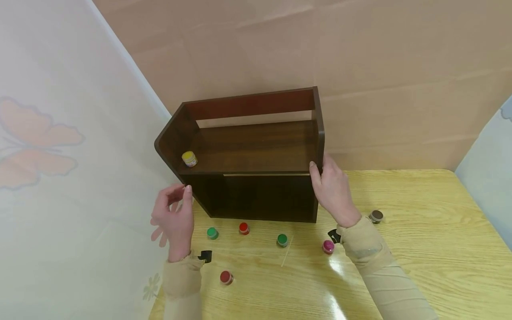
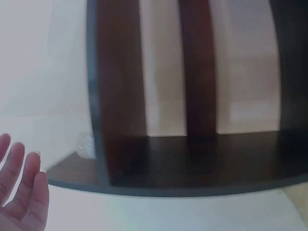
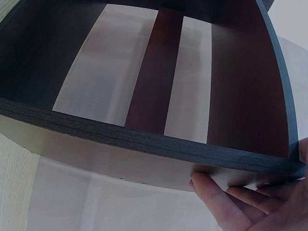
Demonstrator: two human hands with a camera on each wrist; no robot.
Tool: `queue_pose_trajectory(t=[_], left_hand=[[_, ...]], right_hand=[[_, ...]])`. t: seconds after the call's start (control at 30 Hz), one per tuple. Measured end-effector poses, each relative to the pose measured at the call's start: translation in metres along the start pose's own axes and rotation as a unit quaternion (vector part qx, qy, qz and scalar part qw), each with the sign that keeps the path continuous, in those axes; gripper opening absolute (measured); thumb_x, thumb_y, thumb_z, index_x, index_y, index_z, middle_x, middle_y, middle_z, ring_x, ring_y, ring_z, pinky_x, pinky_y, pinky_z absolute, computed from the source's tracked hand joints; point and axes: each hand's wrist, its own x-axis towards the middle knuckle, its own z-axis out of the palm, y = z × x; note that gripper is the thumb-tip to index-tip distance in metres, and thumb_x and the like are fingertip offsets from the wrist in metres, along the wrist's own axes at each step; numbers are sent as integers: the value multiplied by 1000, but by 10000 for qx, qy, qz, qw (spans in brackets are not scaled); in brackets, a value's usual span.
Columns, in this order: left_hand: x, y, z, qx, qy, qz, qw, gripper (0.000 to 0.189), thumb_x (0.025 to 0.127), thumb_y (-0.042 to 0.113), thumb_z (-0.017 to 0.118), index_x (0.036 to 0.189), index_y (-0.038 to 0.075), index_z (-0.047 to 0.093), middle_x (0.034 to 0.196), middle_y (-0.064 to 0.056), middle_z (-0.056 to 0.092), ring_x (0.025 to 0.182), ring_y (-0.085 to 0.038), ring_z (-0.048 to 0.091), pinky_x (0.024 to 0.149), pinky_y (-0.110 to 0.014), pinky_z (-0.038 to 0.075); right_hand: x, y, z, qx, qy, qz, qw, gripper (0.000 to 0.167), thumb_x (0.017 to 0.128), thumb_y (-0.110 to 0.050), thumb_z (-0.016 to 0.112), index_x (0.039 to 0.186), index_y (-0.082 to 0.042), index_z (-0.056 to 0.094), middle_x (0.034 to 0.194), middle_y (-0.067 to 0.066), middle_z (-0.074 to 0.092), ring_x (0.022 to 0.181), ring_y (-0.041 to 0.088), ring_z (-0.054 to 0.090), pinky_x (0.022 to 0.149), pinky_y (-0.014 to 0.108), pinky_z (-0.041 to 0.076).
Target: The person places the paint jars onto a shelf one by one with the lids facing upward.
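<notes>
A dark brown wooden desktop shelf (image 1: 256, 142) stands on the table against the back wall. Its right side panel is gripped by my right hand (image 1: 334, 191), thumb at the front edge and fingers along the outer face, as the right wrist view also shows. My left hand (image 1: 178, 220) is raised beside the front left edge, fingers loosely extended; the left wrist view shows its fingers (image 2: 33, 187) apart from the wood. A small yellow-lidded paint jar (image 1: 190, 159) sits on the upper board, at the front left corner.
On the wood-grain table (image 1: 420, 249), small paint jars lie spread: light green (image 1: 212, 233), red (image 1: 244, 228), dark green (image 1: 282, 240), magenta (image 1: 328, 246), dark red (image 1: 226, 278) and brown (image 1: 376, 217). A thin pale stick (image 1: 287, 252) lies among them. White patterned cloth (image 1: 80, 200) hangs at left.
</notes>
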Motion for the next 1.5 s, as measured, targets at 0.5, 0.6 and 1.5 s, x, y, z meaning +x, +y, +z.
queue_pose_trajectory(t=[0.5,0.6,1.5], left_hand=[[-31,-69,-15,398,-487,-757,9951,19,87,16,73,94,0,68,82,-11,64,70,2,58,63,-14,47],[-34,-80,-16,418,-682,-1100,9907,23,87,22,73,97,1,68,82,-11,64,70,-3,60,63,-12,48],[-72,-146,-12,1741,-2730,-2287,9181,38,81,16,78,115,4,65,113,-18,64,99,-39,60,85,-48,51]], right_hand=[[-1,2,-2,-11,-12,42,10000,48,101,-37,43,136,-5,46,114,20,62,96,46,64,76,60,50],[-1,2,-2,-27,-25,55,10000,48,101,-37,42,137,-5,46,114,20,62,96,45,64,74,60,50],[-1,0,1,-32,33,-5,10000,48,101,-37,42,136,-5,47,119,21,62,100,46,63,77,61,50]])
